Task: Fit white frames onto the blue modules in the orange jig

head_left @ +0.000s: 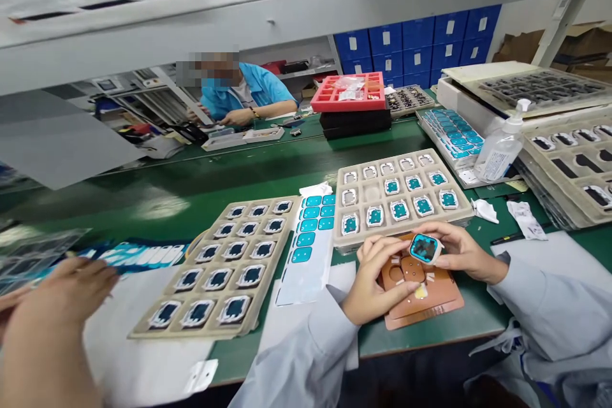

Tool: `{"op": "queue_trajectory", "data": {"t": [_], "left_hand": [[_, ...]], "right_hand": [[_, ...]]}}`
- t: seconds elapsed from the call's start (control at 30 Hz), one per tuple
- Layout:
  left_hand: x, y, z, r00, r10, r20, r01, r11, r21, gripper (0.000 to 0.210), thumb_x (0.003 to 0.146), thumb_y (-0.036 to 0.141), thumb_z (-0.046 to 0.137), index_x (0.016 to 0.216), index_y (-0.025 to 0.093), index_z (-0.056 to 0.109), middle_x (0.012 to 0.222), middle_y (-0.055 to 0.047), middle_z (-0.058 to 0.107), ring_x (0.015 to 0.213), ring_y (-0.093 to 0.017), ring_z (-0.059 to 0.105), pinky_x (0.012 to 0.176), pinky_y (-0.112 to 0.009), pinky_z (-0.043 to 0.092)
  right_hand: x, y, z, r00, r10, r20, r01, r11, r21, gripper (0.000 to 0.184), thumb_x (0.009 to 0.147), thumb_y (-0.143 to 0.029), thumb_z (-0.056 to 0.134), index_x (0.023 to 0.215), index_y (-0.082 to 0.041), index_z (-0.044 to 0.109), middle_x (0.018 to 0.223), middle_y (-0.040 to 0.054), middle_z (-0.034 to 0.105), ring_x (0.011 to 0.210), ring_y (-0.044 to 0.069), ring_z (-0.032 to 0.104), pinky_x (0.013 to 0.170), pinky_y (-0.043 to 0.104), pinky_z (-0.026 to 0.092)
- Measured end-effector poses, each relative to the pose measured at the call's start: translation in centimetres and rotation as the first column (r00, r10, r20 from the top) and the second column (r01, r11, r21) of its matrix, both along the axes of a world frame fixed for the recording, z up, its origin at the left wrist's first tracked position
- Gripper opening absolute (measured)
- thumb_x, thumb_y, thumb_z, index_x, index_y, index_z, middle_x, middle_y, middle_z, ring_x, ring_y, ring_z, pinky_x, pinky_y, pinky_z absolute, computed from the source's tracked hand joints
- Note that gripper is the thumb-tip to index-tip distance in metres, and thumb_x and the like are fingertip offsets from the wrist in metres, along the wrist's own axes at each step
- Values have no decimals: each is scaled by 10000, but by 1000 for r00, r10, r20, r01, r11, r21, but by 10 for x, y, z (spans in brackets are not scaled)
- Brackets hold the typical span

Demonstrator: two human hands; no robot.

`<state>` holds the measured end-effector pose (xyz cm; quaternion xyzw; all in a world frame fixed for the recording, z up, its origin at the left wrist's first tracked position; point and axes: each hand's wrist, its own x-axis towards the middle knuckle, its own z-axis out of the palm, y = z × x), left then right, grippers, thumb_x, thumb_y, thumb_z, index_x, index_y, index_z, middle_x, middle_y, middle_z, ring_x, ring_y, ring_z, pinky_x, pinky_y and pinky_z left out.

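My right hand [461, 252] pinches a small rounded-square watch case part [424, 248] with a pale rim, a bright blue border and a dark middle, between thumb and forefinger. At its left edge are the fingertips of my left hand [377, 277], whose thumb is spread apart from the fingers. Below both hands lies a copper-coloured fixture plate [423, 315] with recesses, partly covered by my left hand. Left of it, a sheet of blue stickers [306, 274] rests on white paper. Behind, a beige tray [370, 190] holds similar white-framed parts, several with blue faces.
Another tray [262, 328] of dark-faced parts stands left. A co-worker's bare arm [57, 319] reaches in at far left; a person in blue [265, 92] sits opposite. A pump bottle [500, 150], stacked trays [549, 217] and a red tray [349, 102] line the back and right. A shelf beam [287, 13] crosses above.
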<state>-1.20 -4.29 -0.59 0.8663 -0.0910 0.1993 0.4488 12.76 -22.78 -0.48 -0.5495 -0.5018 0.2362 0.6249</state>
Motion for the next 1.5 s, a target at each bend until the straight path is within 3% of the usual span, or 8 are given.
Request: {"op": "queue_trajectory", "data": {"t": [0.5, 0.9, 1.0, 1.07, 1.17, 1.33, 1.4, 1.5], "left_hand": [[-2, 0, -8, 996, 25, 85, -20, 999, -50, 571, 852, 557, 657, 1322, 267, 514, 1020, -74, 658, 973, -238, 579, 868, -375, 412], [0, -1, -2, 1000, 21, -12, -22, 998, -63, 598, 827, 657, 616, 1256, 242, 598, 962, -76, 677, 945, -247, 593, 901, -399, 391], [2, 2, -6, 1000, 28, 6, -28, 994, -110, 568, 784, 617, 699, 1197, 231, 642, 969, -81, 691, 932, -242, 618, 878, -392, 443], [3, 6, -10, 999, 49, 5, -47, 982, -185, 530, 769, 558, 750, 1167, 219, 666, 1014, -93, 701, 933, -237, 642, 864, -382, 489], [5, 14, -16, 997, 76, -29, -81, 944, -319, 499, 746, 481, 798, 1152, 212, 690, 1126, -113, 711, 1028, -258, 671, 906, -391, 534], [6, 24, -14, 997, -9, -78, -37, 826, -562, 511, 666, 364, 873, 1111, 177, 703, 1134, -138, 729, 1182, -327, 637, 1003, -452, 532], [4, 26, -10, 995, -57, -83, -15, 733, -681, 529, 633, 306, 896, 1107, 180, 696, 1113, -130, 738, 1114, -314, 677, 949, -431, 568], [3, 25, -5, 993, -91, -77, -3, 630, -776, 550, 619, 262, 907, 1117, 190, 687, 1038, -98, 760, 1015, -263, 719, 891, -363, 592]], "right_hand": [[-13, 5, -1, 895, -172, 412, 142, 985, 102, 345, 860, -275, 737, 1158, -299, 564, 1017, 56, 538, 1023, 234, 536, 852, 373, 481], [-16, 5, -3, 879, -210, 428, 210, 977, 48, 439, 807, -389, 784, 1175, -252, 586, 1008, 69, 549, 979, 236, 556, 822, 371, 505], [-11, 3, 3, 852, -242, 464, 274, 962, -3, 499, 767, -566, 779, 1118, -242, 636, 960, 74, 604, 944, 243, 592, 821, 381, 518], [4, -8, 13, 831, -311, 461, 401, 909, -110, 599, 804, -732, 627, 1110, -217, 646, 891, 73, 652, 812, 220, 627, 741, 352, 537], [42, -41, 33, 701, -516, 493, 673, 706, -218, 621, 987, -667, 270, 1053, -191, 663, 858, 85, 682, 693, 192, 629, 668, 328, 516], [97, -85, 34, 539, -598, 593, 841, 338, -423, 412, 806, -562, 685, 641, -187, 644, 614, 55, 614, 695, 253, 629, 682, 364, 482], [107, -83, 22, 553, -591, 587, 822, 274, -500, 396, 809, -540, 715, 677, -173, 645, 632, 29, 606, 694, 215, 616, 723, 367, 493], [108, -72, 9, 579, -607, 544, 795, 273, -541, 387, 915, -529, 626, 819, -154, 642, 740, 10, 616, 730, 170, 603, 782, 366, 498]]}}
